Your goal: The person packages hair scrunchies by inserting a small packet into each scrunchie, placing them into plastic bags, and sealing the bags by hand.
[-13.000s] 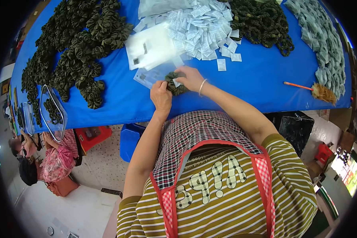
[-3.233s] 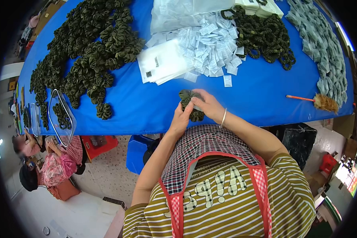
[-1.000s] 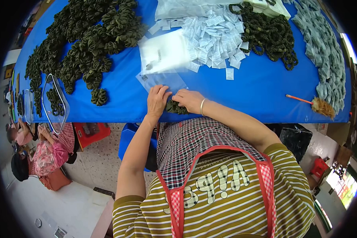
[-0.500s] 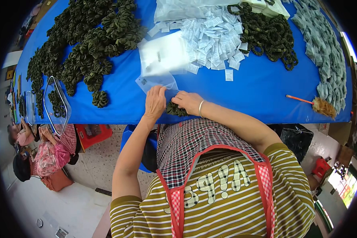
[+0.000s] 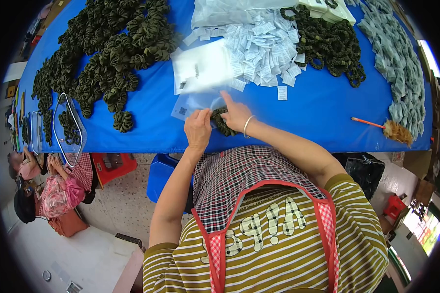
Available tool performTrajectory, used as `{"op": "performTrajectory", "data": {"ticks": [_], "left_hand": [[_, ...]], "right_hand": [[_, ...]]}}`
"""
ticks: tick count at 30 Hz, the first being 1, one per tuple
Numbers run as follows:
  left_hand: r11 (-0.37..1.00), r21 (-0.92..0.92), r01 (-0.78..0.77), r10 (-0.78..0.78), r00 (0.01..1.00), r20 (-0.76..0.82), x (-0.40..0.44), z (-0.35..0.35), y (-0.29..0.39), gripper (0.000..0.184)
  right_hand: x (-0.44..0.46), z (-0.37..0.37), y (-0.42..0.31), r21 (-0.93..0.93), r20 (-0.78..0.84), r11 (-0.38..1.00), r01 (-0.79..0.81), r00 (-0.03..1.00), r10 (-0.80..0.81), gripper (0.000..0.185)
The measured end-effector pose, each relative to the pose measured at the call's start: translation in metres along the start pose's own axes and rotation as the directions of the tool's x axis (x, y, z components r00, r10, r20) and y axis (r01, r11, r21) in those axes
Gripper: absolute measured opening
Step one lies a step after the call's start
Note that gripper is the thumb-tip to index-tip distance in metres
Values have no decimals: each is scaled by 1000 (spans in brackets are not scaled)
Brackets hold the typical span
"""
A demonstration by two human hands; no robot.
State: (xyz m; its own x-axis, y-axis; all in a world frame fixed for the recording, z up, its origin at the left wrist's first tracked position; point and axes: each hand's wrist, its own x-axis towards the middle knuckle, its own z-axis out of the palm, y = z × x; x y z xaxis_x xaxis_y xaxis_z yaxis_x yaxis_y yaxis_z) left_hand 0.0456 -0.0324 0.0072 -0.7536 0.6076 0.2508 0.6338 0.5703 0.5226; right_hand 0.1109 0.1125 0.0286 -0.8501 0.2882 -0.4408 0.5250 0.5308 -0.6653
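My left hand (image 5: 198,130) is closed in a pinch on the open edge of a small clear plastic bag (image 5: 190,103), which has a dark printed label near its left corner. Between my two hands, close to the table's front edge, is a dark green scrunchie (image 5: 221,123). My right hand (image 5: 237,115) grips it from the right, thumb against it and index finger stretched out along the bag. Whether part of the scrunchie is inside the bag I cannot tell. A stack of clear bags (image 5: 203,66) lies just beyond my hands.
Dark green scrunchies (image 5: 117,53) are heaped at the left, with thinner ones (image 5: 332,44) at the back right. Small white packets (image 5: 264,46) fill the back middle. Filled bags (image 5: 401,68) line the right edge near a feather duster (image 5: 396,132). Another person (image 5: 61,190) sits at the left.
The scrunchie has come up toward the bag mouth, and my right hand has turned, its index finger now extended. My left hand has shifted slightly right and down, with the bag.
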Motion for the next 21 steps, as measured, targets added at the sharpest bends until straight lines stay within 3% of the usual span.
{"op": "performTrajectory", "data": {"ticks": [2,4,5,7,8,10,12,13,14,16,17,19,21], "left_hand": [[989,-13,-148,148,989,27,2,-3,2,4],[962,-14,-274,274,961,25,4,-4,5,10],[973,69,-220,226,971,-78,5,-5,8,11],[973,216,-85,147,946,-288,6,-8,13,12],[990,99,104,-72,955,-287,5,-5,14,12],[873,-127,471,-488,848,-208,0,7,13,14],[625,-347,700,-706,696,132,-9,31,-6,16],[456,-405,793,-746,588,313,-13,41,-16,17],[450,-389,804,-717,585,379,-12,35,-5,18],[602,-353,717,-666,694,273,-12,27,12,18],[671,-327,665,-629,745,224,-12,27,17,18],[689,-305,657,-606,754,255,-15,33,16,20],[752,-181,633,-571,764,299,-20,36,14,18]], "right_hand": [[3,2,2,39,1,997,-73,997,73,52],[14,13,16,136,-100,990,36,995,-23,43],[19,20,24,181,-154,979,94,986,-66,40],[26,28,35,439,-214,898,38,975,64,34],[25,26,32,561,-228,828,16,964,136,31],[20,25,24,714,-145,697,-67,960,241,36],[21,24,16,782,-133,612,-116,928,347,36],[24,23,17,707,-236,702,-84,908,347,36],[24,20,15,622,-335,781,-60,881,335,35],[27,21,15,412,-506,911,-25,825,252,36],[28,22,16,403,-494,914,-52,828,265,38],[32,25,16,382,-473,919,-98,834,285,41],[44,39,17,566,-407,816,-118,821,401,44]]}}
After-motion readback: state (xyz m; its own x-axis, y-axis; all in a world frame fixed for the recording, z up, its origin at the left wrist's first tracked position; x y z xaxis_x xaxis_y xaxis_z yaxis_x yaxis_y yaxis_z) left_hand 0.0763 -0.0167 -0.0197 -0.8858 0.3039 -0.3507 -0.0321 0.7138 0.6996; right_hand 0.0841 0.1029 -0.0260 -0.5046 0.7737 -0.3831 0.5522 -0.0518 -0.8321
